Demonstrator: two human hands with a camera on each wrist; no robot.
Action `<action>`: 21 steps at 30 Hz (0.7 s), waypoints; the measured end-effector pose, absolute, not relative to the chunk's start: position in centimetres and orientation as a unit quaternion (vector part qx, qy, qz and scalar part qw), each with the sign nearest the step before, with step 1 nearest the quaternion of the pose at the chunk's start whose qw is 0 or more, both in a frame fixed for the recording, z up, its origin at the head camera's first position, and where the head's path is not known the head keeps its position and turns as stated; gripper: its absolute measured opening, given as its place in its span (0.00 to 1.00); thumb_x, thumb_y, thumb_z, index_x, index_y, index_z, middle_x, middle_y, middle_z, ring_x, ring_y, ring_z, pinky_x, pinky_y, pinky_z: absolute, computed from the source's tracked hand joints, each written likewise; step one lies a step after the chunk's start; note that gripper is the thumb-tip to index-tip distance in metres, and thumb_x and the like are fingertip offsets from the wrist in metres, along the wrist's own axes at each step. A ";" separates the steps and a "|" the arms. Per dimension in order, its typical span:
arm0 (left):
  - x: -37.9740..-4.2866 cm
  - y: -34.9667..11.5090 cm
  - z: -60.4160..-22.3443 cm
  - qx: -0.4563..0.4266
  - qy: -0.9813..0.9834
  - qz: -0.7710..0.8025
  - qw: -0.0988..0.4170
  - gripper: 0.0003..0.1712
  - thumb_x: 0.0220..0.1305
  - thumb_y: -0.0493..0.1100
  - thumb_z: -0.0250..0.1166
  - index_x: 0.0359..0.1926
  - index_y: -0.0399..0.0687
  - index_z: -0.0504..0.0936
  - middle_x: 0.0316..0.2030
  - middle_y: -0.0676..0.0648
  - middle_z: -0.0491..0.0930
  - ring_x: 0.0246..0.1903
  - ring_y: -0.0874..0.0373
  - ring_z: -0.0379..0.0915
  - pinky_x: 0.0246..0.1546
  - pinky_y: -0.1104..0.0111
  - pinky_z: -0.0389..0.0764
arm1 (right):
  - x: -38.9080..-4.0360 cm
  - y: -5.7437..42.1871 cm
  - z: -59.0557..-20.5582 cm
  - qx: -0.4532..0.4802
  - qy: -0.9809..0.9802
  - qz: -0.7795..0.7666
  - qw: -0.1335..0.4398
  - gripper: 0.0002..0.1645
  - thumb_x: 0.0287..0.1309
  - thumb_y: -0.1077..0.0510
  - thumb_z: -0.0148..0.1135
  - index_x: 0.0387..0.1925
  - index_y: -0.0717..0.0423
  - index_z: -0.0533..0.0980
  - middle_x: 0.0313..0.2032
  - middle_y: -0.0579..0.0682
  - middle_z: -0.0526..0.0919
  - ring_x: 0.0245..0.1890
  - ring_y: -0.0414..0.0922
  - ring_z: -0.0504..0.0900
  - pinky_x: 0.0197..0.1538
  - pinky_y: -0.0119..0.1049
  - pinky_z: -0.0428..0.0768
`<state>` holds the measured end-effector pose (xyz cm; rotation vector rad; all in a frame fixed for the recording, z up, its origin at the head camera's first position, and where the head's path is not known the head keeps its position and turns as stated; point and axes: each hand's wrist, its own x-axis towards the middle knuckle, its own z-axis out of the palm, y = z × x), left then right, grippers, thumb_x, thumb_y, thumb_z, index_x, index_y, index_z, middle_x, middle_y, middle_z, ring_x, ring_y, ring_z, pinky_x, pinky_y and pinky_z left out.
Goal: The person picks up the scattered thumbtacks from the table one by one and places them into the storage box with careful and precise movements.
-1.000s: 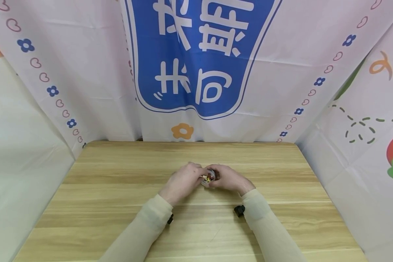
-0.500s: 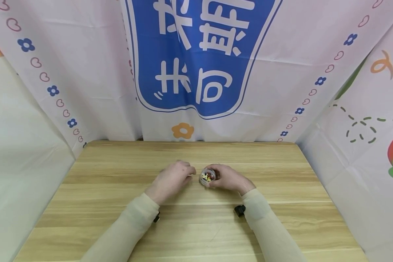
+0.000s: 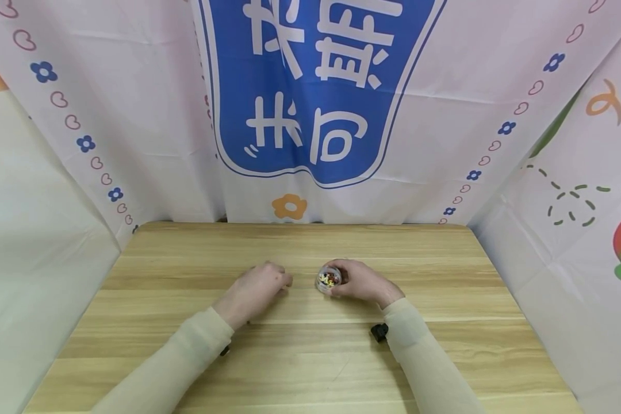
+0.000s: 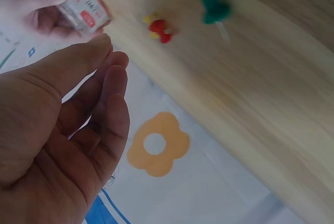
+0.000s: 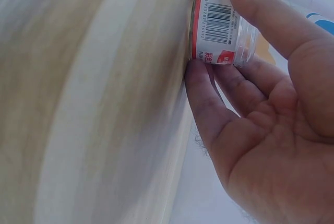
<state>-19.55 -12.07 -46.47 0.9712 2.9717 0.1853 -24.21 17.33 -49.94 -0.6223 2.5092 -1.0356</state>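
My right hand [image 3: 364, 282] grips a small clear jar [image 3: 323, 289] with thumb and fingers around its side. Colourful push pins [image 3: 330, 280] show through its uncovered top. In the right wrist view, the jar's white and red label [image 5: 216, 23] bears a barcode, and its base is right at the wooden surface. My left hand [image 3: 253, 290] is left of the jar, fingers loosely bent, thumb tip close to the index fingertip; nothing shows between them. Near it in the left wrist view lie a green push pin [image 4: 212, 3], a red push pin [image 4: 160, 31] and a yellow push pin [image 4: 151, 19].
The wooden table [image 3: 419, 247] reaches back to a white printed curtain [image 3: 176, 144] with a blue panel [image 3: 310, 98]. More white cloth hangs at both sides. A black wrist camera [image 3: 379, 332] sits beside the right sleeve [image 3: 419, 345].
My left hand has come away from the jar's mouth and moved left and slightly toward me. My right hand keeps holding the jar in the same spot.
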 end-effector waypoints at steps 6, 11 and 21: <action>-19.2 -12.9 -46.9 0.317 0.947 0.044 0.001 0.04 0.75 0.34 0.79 0.46 0.46 0.98 0.40 0.46 0.95 0.42 0.52 0.92 0.44 0.61 0.97 | -24.3 17.3 -50.0 -0.220 0.887 -0.365 0.179 0.33 0.71 0.57 0.84 0.74 0.53 0.84 0.64 0.52 0.92 0.61 0.46 0.87 0.72 0.51 0.87; -19.0 -13.3 -47.1 0.323 0.946 0.011 -0.003 0.08 0.74 0.29 0.78 0.40 0.47 0.95 0.33 0.49 0.89 0.35 0.59 0.84 0.34 0.65 0.91 | -24.3 17.4 -50.1 -0.221 0.888 -0.363 0.179 0.33 0.72 0.57 0.84 0.74 0.52 0.84 0.65 0.52 0.92 0.61 0.46 0.87 0.72 0.51 0.86; -18.9 -13.5 -47.4 0.336 0.942 -0.022 -0.001 0.09 0.76 0.32 0.77 0.36 0.48 0.92 0.34 0.49 0.90 0.35 0.57 0.85 0.35 0.63 0.92 | -24.4 17.3 -50.2 -0.219 0.887 -0.364 0.180 0.33 0.72 0.57 0.84 0.74 0.52 0.84 0.64 0.51 0.92 0.60 0.45 0.87 0.71 0.49 0.86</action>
